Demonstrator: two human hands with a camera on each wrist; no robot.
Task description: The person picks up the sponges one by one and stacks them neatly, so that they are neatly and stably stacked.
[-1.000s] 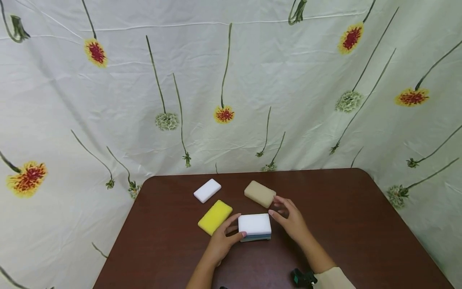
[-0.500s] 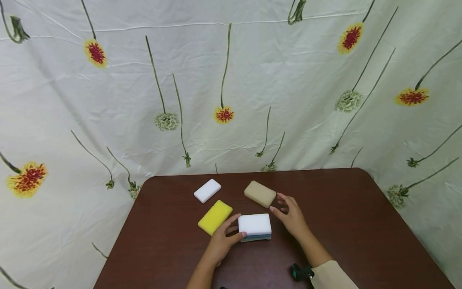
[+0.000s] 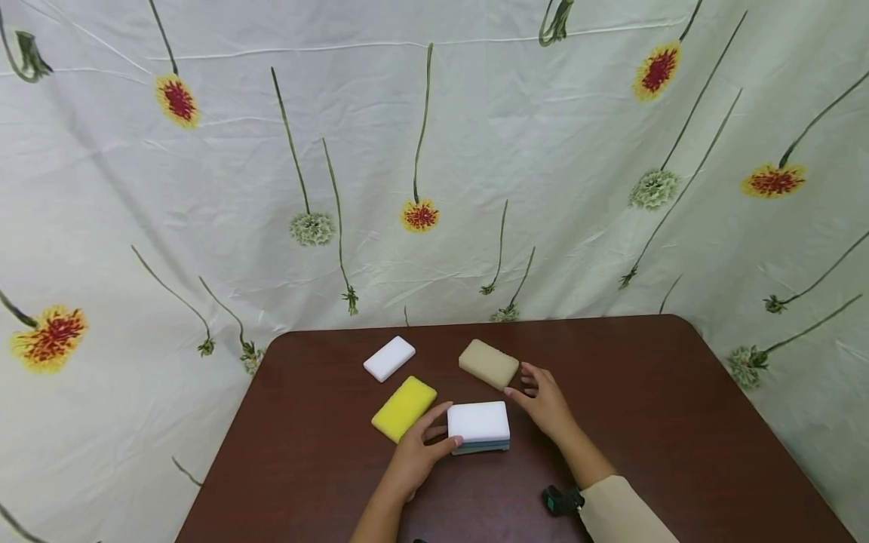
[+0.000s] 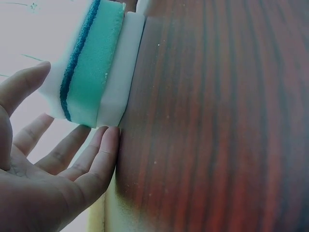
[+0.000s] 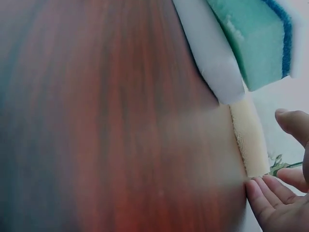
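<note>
A stack of sponges stands near the table's middle: a white sponge [image 3: 478, 421] on top, a green sponge with a dark blue scouring layer [image 4: 94, 67] in the middle, a white block [image 4: 121, 72] at the bottom. Along the stack's left side, my left hand [image 3: 416, 456] has its fingers spread, fingertips against or very close to it. My right hand [image 3: 548, 407] is by the right corner of a beige sponge [image 3: 488, 364]. Its thumb and fingers are apart, and nothing is gripped; contact with the sponge is hard to tell.
Left of the stack lies a yellow sponge [image 3: 404, 409], close to the left fingers. A smaller white block [image 3: 390, 358] is farther back on the dark wooden table [image 3: 652, 422]. Behind the table's far edge hangs a flower-print cloth [image 3: 366, 151].
My right hand has drawn back slightly from the beige sponge, then its thumb has come a little nearer again. The right forearm has shifted slightly left. The left hand and sponges stay put.
</note>
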